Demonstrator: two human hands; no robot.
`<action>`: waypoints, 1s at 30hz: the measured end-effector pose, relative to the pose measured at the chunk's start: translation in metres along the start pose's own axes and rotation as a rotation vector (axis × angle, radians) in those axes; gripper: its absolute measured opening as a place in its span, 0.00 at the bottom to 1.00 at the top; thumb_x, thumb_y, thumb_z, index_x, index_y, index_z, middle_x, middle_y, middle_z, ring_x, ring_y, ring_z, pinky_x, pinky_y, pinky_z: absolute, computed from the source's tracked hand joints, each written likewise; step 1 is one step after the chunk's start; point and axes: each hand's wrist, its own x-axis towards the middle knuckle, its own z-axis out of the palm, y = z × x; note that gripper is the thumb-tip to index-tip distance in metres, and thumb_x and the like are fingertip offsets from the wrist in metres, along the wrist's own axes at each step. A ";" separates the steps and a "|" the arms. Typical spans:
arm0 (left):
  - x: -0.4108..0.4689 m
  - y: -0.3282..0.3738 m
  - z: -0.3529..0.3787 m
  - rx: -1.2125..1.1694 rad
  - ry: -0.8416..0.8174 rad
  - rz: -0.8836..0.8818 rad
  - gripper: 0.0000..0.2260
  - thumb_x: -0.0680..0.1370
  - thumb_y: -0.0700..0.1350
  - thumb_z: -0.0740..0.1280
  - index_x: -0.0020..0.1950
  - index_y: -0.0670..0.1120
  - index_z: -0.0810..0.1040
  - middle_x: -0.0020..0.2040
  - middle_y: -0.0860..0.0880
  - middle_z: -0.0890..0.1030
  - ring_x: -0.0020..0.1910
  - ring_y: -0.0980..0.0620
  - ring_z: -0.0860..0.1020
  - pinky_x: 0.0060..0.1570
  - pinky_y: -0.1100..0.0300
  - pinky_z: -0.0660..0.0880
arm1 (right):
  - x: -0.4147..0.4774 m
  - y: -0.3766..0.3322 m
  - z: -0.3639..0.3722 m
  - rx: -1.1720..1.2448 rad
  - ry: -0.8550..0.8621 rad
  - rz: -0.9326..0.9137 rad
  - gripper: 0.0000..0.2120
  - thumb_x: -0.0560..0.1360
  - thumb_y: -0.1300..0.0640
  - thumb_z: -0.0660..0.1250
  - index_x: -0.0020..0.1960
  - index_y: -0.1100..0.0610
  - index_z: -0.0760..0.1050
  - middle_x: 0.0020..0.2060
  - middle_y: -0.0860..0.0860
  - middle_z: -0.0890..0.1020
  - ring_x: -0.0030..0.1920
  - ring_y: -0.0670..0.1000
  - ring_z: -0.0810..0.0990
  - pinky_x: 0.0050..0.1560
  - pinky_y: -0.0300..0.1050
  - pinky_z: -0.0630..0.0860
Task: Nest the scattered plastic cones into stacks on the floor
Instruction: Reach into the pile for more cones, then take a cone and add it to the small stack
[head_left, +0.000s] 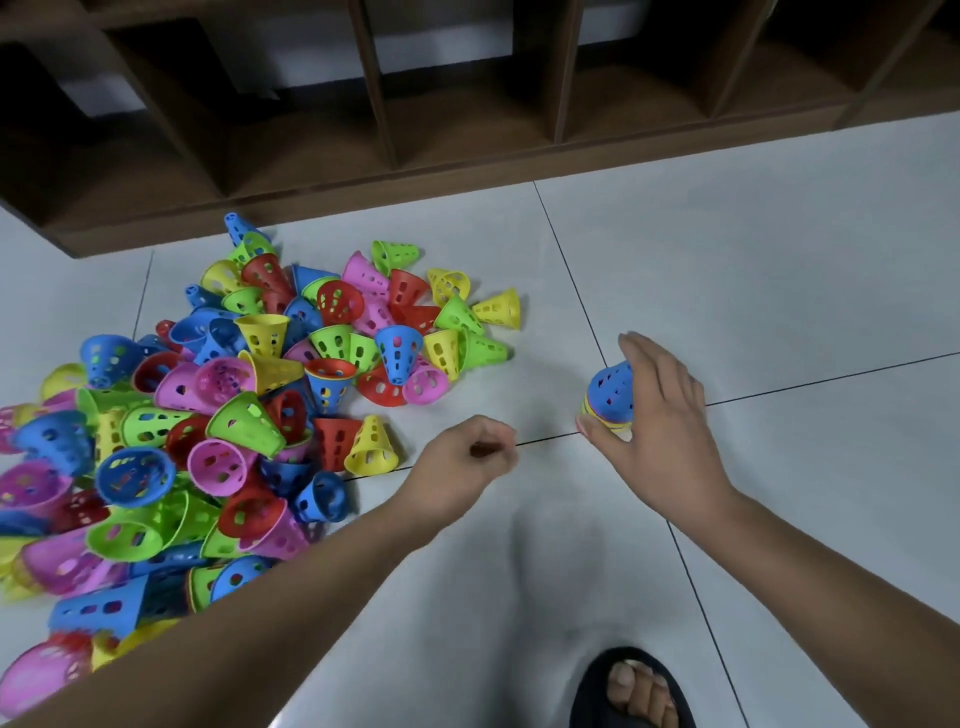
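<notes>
The left arm reaches forward from the lower left, and the left hand (464, 457) is curled into a loose fist just above the floor (779, 270), near the right edge of the pile of cones (249, 395). Nothing is visible inside this fist. The right arm comes from the lower right. The right hand (662, 415) stands beside the stack (612, 397): its fingers are straight and spread along the far side, and the thumb lies at the near base of the stack. The fingers are not curled round it.

The stack stands upright on the floor at a crossing of the tile lines, well apart from the pile. A blue cone is on top, and yellow and reddish rims show under it. In the pile the cones lie on their sides, in blue, green, yellow, red and pink; one blue cone (329, 382) there holds a red one inside.

Behind is a wooden shelf (467, 171) with open compartments; their inside is too dark to tell. A foot in a dark sandal (631, 686) is at the bottom edge.
</notes>
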 end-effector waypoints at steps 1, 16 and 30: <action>-0.015 -0.001 -0.019 0.038 0.023 0.010 0.05 0.80 0.43 0.75 0.54 0.51 0.86 0.52 0.56 0.87 0.52 0.60 0.84 0.56 0.65 0.78 | 0.000 -0.016 -0.007 -0.029 -0.025 -0.099 0.40 0.75 0.47 0.77 0.81 0.57 0.63 0.78 0.53 0.67 0.78 0.56 0.66 0.76 0.52 0.61; -0.263 -0.043 -0.223 0.656 -0.076 0.045 0.07 0.80 0.45 0.76 0.55 0.55 0.83 0.49 0.59 0.85 0.49 0.63 0.84 0.49 0.69 0.78 | -0.064 -0.201 -0.043 -0.344 -0.712 -0.888 0.28 0.79 0.33 0.56 0.73 0.47 0.71 0.67 0.47 0.75 0.67 0.52 0.74 0.69 0.50 0.72; -0.341 -0.192 -0.223 0.757 0.034 0.046 0.11 0.79 0.52 0.75 0.57 0.51 0.79 0.52 0.54 0.81 0.48 0.54 0.78 0.49 0.55 0.78 | -0.236 -0.309 0.133 0.041 -1.071 -0.072 0.23 0.76 0.32 0.69 0.60 0.48 0.75 0.47 0.44 0.81 0.49 0.48 0.81 0.53 0.49 0.79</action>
